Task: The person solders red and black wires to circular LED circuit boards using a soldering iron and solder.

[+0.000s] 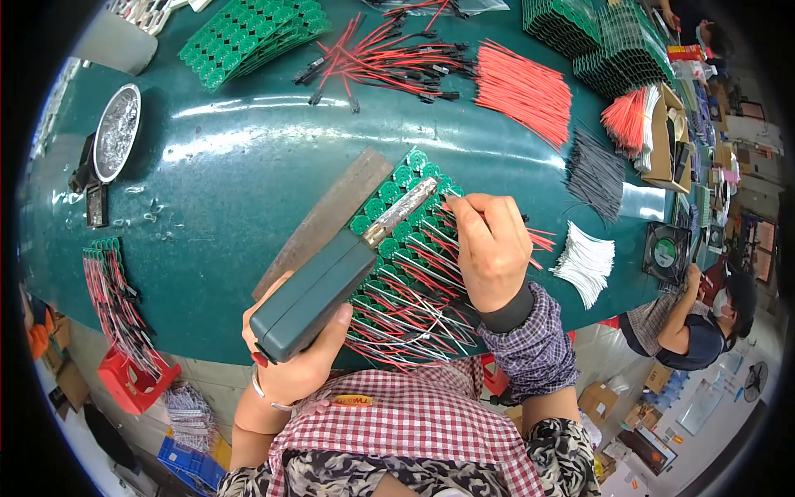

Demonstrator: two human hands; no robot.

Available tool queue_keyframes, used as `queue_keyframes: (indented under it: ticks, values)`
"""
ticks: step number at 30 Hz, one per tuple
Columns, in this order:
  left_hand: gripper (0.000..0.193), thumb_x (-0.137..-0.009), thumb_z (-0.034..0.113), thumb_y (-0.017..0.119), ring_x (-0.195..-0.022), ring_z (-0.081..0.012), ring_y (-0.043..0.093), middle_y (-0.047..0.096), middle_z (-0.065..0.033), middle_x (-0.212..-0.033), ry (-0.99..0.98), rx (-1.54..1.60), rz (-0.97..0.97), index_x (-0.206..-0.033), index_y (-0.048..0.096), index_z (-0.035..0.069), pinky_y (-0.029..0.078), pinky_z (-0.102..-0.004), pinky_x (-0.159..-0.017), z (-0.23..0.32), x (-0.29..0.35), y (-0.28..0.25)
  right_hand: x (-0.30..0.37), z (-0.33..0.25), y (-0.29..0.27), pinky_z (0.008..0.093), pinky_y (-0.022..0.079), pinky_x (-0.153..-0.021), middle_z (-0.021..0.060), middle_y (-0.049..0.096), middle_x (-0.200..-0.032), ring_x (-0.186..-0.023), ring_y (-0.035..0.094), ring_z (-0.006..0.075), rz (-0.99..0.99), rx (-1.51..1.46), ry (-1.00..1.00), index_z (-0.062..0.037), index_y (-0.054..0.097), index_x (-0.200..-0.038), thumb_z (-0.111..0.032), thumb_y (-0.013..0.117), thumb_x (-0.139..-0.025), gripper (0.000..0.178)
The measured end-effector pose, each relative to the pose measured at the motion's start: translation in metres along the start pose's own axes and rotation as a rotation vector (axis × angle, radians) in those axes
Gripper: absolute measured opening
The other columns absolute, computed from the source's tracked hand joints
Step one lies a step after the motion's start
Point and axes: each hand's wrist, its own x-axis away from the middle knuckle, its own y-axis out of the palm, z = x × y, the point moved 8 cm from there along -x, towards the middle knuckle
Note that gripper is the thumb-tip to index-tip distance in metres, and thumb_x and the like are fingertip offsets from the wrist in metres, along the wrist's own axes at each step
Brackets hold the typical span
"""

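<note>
A black fan [755, 381] stands near a co-worker [702, 344].

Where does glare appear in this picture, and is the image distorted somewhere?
Head view: white glare streaks cross the green table beyond the soldering iron; same view: the table's near edge curves, and the picture's corners go black.

Our bare left hand [300, 375] closes in a full grip, thumb along its right side, a thin silver metal bangle [257, 383] at the wrist. Farther forward, our bare right hand [494, 248] pinches thumb and index fingertip together, its forearm wrapped in a purple checked fabric sleeve [537, 344] with a dark cuff [508, 311].
</note>
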Motion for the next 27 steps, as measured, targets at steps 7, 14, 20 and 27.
queue_keyframes:
  ticks: [7, 14, 20, 27]
  values:
    - [0.021, -0.076, 0.003, 0.077, -0.070, -0.0208, 0.067, 0.069, -0.0121, -0.086, -0.027, 0.015, -0.001, -0.095, 0.072, -0.003, 0.053, -0.0301, -0.063, 0.001, 0.000, -0.002, -0.001, -0.001, 0.000, 0.0360, 0.052, -0.067, 0.0113, 0.060, -0.092, -0.081, 0.059, 0.0265, 0.007, 0.012, 0.001, 0.0017, 0.067, -0.103, 0.007, 0.068, -0.071, 0.032]
    - [0.021, -0.078, 0.004, 0.079, -0.072, -0.0164, 0.069, 0.074, -0.0104, -0.086, -0.110, 0.021, 0.117, -0.098, 0.074, -0.001, 0.055, -0.0290, -0.067, -0.011, 0.020, -0.016, -0.001, -0.001, -0.005, 0.0348, 0.051, -0.066, 0.0094, 0.064, -0.087, -0.078, 0.062, 0.0246, 0.081, -0.041, 0.026, -0.0001, 0.070, -0.100, 0.011, 0.074, -0.072, 0.031]
    - [0.019, -0.078, 0.003, 0.079, -0.071, -0.0168, 0.069, 0.074, -0.0103, -0.085, -0.110, 0.046, 0.159, -0.096, 0.074, -0.001, 0.054, -0.0293, -0.066, -0.013, 0.021, -0.021, 0.003, -0.016, -0.010, 0.0348, 0.052, -0.062, 0.0125, 0.063, -0.091, -0.075, 0.062, 0.0256, 0.114, -0.084, -0.080, 0.0044, 0.071, -0.100, 0.008, 0.071, -0.067, 0.033]
    - [0.020, -0.076, -0.002, 0.077, -0.073, -0.0228, 0.066, 0.069, -0.0142, -0.087, -0.047, 0.025, -0.008, -0.095, 0.070, -0.005, 0.052, -0.0314, -0.066, -0.008, 0.014, -0.008, 0.006, -0.015, -0.002, 0.0342, 0.052, -0.063, 0.0123, 0.062, -0.091, -0.077, 0.061, 0.0256, 0.036, -0.070, -0.053, 0.0042, 0.070, -0.102, 0.008, 0.070, -0.068, 0.034]
